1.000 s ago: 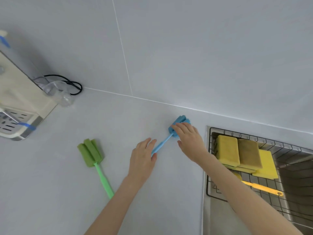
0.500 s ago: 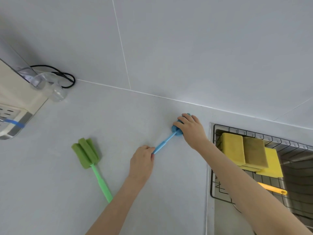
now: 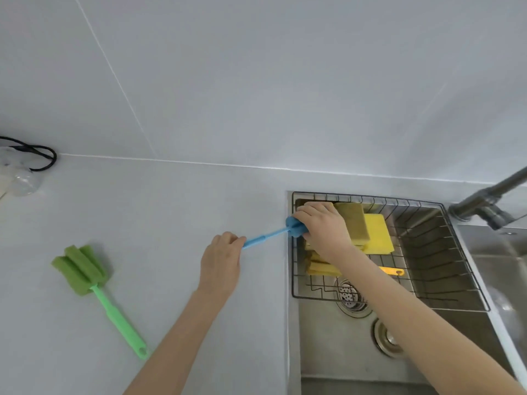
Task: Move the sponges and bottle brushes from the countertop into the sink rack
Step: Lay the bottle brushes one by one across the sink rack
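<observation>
Holding the blue bottle brush (image 3: 268, 236) at both ends, we see it stretched across the middle of the frame. Our right hand (image 3: 323, 226) comes in from the lower right on a long, nearly straight forearm, knuckles up, its grip closed over the blue sponge head at the left rim of the sink rack (image 3: 292, 269). Our left hand (image 3: 221, 262) rises from the bottom centre, wrist bent slightly, its grip pinched narrowly on the handle's tip above the worktop (image 3: 171, 212). The brush slopes up to the right, its head just over the rack's edge and its handle over the worktop.

Inside the rack, right of centre, the yellow sponges (image 3: 376, 232) lie stacked and overlapping, partly hidden by our right wrist, with an orange handle (image 3: 392, 270) lower down beside the forearm. At lower left the green bottle brush (image 3: 94, 283) lies flat on the worktop, well apart from both hands. A faucet (image 3: 490, 201) shows at the right edge, a black cable (image 3: 40, 152) at the far left.
</observation>
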